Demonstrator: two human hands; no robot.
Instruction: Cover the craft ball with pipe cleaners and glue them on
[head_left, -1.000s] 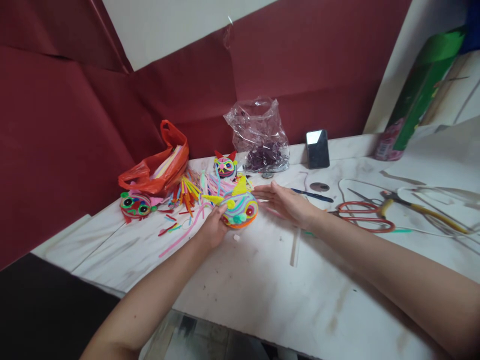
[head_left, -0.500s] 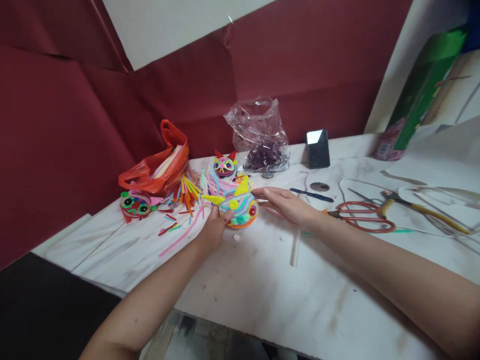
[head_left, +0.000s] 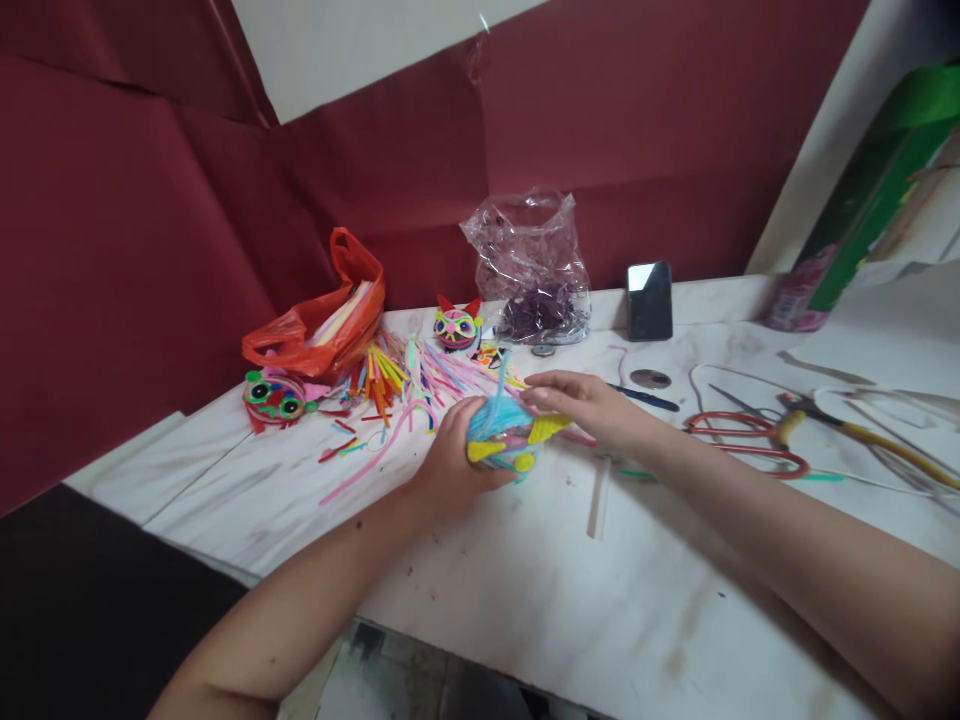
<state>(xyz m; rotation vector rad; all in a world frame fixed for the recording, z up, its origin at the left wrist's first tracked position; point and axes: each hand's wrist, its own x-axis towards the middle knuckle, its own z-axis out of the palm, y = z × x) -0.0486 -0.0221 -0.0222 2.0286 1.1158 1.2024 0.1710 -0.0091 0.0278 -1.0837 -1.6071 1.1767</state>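
My left hand [head_left: 457,450] is wrapped round the left side of a fuzzy pipe-cleaner animal head [head_left: 504,415], light blue on top, with yellow ears and a yellow knob facing me. A light-blue strand stands up from its top. My right hand [head_left: 574,405] reaches in from the right with fingers stretched out, their tips at the head's upper right edge beside a yellow ear. Whether those fingertips press on it is hard to tell. The head's lower side is hidden by the left hand.
Behind lie two finished-looking animal heads [head_left: 457,326] [head_left: 274,398], a bundle of coloured pipe cleaners [head_left: 382,372], a red plastic bag [head_left: 300,335] and a clear bag [head_left: 536,260]. A phone [head_left: 649,302] leans at the back. To the right are red-handled scissors [head_left: 739,428] and yellow-handled pliers [head_left: 885,440].
The animal head has been turned, so its eyed face no longer shows and its light-blue top does. My left hand has closed further round it, and my right hand has come up against its edge.
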